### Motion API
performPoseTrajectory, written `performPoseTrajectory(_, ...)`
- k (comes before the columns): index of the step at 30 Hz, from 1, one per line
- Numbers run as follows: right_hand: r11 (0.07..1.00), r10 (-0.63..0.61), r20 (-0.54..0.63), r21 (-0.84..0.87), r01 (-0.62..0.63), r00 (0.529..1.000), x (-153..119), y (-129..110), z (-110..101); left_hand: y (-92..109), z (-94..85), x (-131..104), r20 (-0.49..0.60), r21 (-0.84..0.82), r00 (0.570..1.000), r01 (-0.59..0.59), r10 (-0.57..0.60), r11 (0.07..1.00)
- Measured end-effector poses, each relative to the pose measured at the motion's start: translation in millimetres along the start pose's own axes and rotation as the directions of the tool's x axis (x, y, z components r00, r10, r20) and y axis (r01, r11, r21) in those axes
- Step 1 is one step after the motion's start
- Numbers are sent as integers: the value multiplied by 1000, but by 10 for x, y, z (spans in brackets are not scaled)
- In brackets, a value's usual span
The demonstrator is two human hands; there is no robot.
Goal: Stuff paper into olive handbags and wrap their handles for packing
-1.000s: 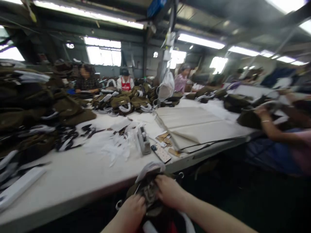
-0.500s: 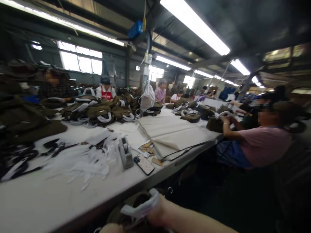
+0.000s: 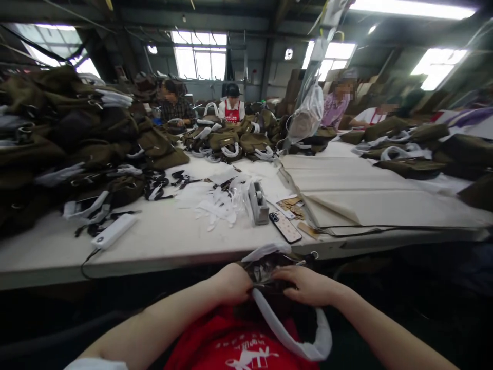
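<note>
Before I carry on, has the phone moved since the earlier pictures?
No. The phone lies in the same place beside the tape dispenser, near the table edge; the camera view shifted.

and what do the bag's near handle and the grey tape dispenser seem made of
Near handle: white, matte, softly rounded surface, perhaps foam or paper wrapping; whatever lies beneath is hidden. Tape dispenser: probably hard plastic, dull grey, going by its smooth, blocky, moulded shape.

On the bench [image 3: 165, 241], a patterned phone [image 3: 285, 227] lies just right of a grey tape dispenser [image 3: 259, 206]; a white device [image 3: 115, 231] rests left, pale sheets [image 3: 365, 180] right.
</note>
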State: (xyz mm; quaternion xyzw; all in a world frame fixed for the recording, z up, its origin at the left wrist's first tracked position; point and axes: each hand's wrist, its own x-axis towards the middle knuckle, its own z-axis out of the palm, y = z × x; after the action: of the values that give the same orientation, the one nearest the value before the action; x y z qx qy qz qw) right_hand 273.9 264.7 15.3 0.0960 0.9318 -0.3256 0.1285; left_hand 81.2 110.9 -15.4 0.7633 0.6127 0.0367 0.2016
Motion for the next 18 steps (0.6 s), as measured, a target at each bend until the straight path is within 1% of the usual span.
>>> performPoseTrajectory(1, 1000, -10, 19, -29, 11, 1000, 5, -27, 48, -10, -40, -22, 16, 33, 1000, -7, 7, 999)
performPoseTrajectory(3, 998, -14, 11, -64, 14, 1000, 17, -117, 116, -8, -181, -125, 23, 111, 999, -25, 23, 993)
performPoseTrajectory(5, 998, -38, -33, -52, 36, 999, 22, -275, 94, 36, -407, -323, -30, 188, 999, -27, 33, 982)
performPoseTrajectory(6, 998, -54, -59, -48, 51, 997, 21, -380, 42, 74, -545, -455, -73, 226, 997, -18, 36, 974)
performPoseTrajectory(8, 993, -91, -107, -78, 83, 990, 28, -624, -134, 168, -846, -756, -188, 275, 982, 19, 35, 961)
performPoseTrajectory(11, 971, -173, -199, -199, 133, 965, 135, -1010, -482, 255, -1288, -1185, -349, 288, 936, 149, -42, 946)
performPoseTrajectory(13, 943, -252, -256, -283, 176, 933, 331, -1223, -688, 194, -1520, -1381, -445, 247, 888, 250, -120, 936)
performPoseTrajectory(15, 914, -313, -289, -351, 204, 905, 642, -1369, -815, 1, -1657, -1491, -555, 184, 814, 323, -173, 929)
performPoseTrajectory(16, 903, -331, -299, -376, 208, 895, 835, -1415, -838, -145, -1678, -1523, -619, 150, 764, 344, -184, 927)
performPoseTrajectory(17, 896, -336, -303, -394, 204, 892, 1045, -1446, -833, -318, -1663, -1547, -685, 110, 702, 363, -194, 925)
performPoseTrajectory(18, 894, -327, -293, -405, 193, 899, 1262, -1465, -802, -514, -1613, -1571, -751, 66, 629, 373, -200, 925)
